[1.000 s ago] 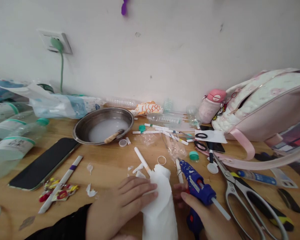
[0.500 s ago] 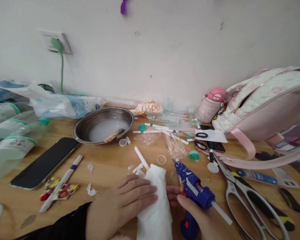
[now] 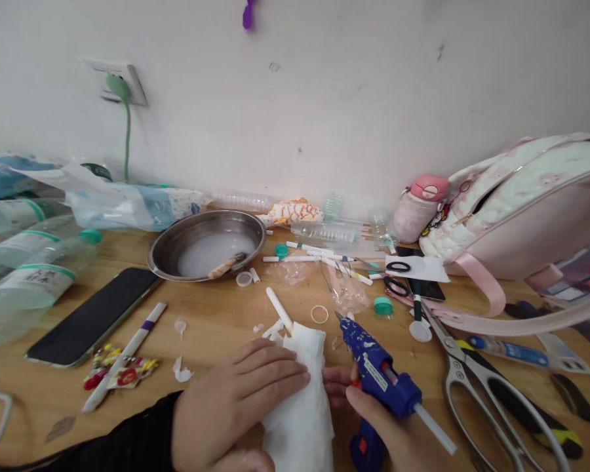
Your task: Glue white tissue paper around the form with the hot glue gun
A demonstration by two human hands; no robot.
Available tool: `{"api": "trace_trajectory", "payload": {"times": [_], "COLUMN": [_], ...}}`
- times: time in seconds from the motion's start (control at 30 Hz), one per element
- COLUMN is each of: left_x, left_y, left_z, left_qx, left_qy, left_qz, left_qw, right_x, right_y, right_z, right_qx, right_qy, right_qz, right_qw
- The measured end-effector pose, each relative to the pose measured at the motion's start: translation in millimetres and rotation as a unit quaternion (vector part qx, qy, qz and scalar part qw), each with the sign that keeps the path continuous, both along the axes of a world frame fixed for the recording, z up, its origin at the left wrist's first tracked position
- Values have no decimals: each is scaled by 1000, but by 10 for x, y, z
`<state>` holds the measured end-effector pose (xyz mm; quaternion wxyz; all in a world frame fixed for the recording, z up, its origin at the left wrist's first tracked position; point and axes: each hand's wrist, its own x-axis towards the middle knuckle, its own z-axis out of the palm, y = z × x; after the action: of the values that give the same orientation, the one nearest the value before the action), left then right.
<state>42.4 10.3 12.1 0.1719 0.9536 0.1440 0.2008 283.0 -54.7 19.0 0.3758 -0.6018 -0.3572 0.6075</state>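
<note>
From the head camera, the left hand (image 3: pixel 236 406) lies flat with its fingers spread and pressed on a white tissue-wrapped bundle (image 3: pixel 299 400), which rests on the wooden table (image 3: pixel 216 328) at the lower centre of the view. The right hand (image 3: pixel 393 436) is wrapped around the grip of a blue hot glue gun (image 3: pixel 376 373), fingers closed on it, with the nozzle pointing toward eleven o'clock just beside the bundle's upper right edge; a white glue stick (image 3: pixel 435 429) juts from the gun's rear toward four o'clock. At twelve o'clock from the bundle, a white tube (image 3: pixel 279 308) touches its top edge, and a small white ring (image 3: pixel 318 314) lies just beyond. At ten o'clock from the left hand sit a black phone (image 3: pixel 96 314) and a white marker with a purple band (image 3: pixel 125 354), with bright stickers (image 3: pixel 120 375) beside it. Farther off, toward eleven o'clock, a steel bowl (image 3: pixel 206 244) holds cloudy liquid and a wooden-handled tool. At three o'clock from the glue gun lie large scissors (image 3: pixel 476 387), well apart from the hand. A pink backpack (image 3: pixel 521 210) leans at two o'clock against the wall, a pink bottle (image 3: pixel 415 206) beside it.
</note>
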Motion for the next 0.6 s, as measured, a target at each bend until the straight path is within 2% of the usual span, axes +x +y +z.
{"api": "trace_trajectory", "payload": {"times": [0.1,0.5,0.6], "left_x": [4,20,34], "left_y": [-3,6,2], "left_z": [-1,2,11], "left_qx": [-5,-54,-65], "left_qy": [-1,-13,-21], "left_qz": [2,-4,-2], "left_qw": [1000,998,998], "right_x": [-5,-33,-27], "right_y": [0,-16,-11], "right_z": [-14,-28,-23], "right_qx": [20,42,32], "right_qy": [43,81,72], "right_qz": [26,-24,-17], "right_qw": [999,996,997]}}
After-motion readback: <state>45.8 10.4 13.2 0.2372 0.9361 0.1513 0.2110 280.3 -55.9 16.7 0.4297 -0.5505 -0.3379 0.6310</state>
